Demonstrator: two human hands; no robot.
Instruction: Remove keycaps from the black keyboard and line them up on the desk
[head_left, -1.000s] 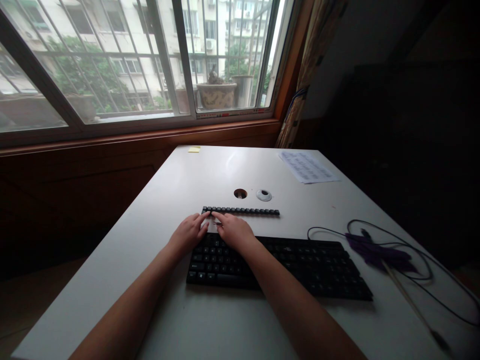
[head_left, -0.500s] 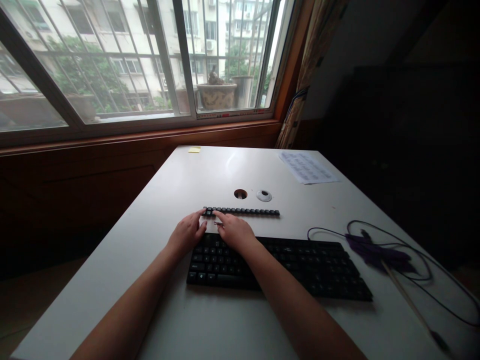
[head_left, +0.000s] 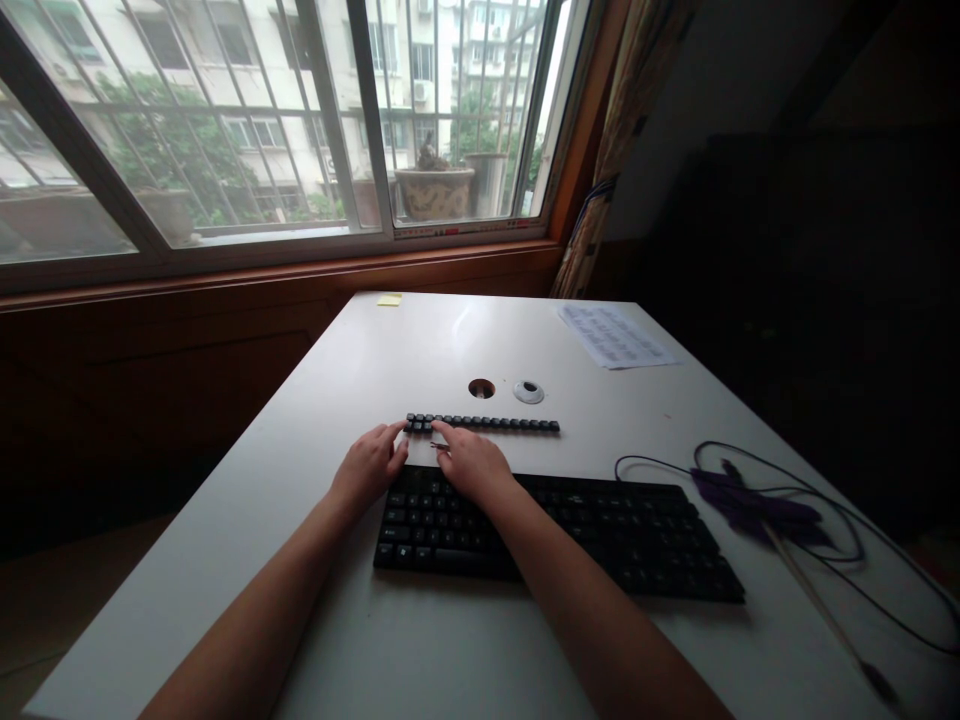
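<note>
A long row of black keycaps [head_left: 495, 422] lies on the white desk, with a short second row of keycaps [head_left: 418, 426] along the near side of its left end. My left hand [head_left: 369, 463] is open, its index fingertip at the left end of the short row and its thumb apart. The index finger of my right hand [head_left: 474, 464] reaches to the right end of that short row. Its other fingers are curled on thin metal tweezers [head_left: 439, 446], whose tips point left. Beneath my right wrist lies a black keyboard [head_left: 600, 530], partly covered by the forearm.
Behind the keycaps are a round desk hole [head_left: 481, 389] and a white ring-shaped cover [head_left: 529, 391]. Printed paper [head_left: 616, 337] lies at the far right, a yellow sticky note [head_left: 389, 299] at the far left. A purple cloth [head_left: 757, 508], black cable [head_left: 855, 540] and thin stick [head_left: 814, 595] lie right.
My left fingers have drawn back slightly to the left, and my right index finger has shifted a little right. More of the short keycap row shows between them.
</note>
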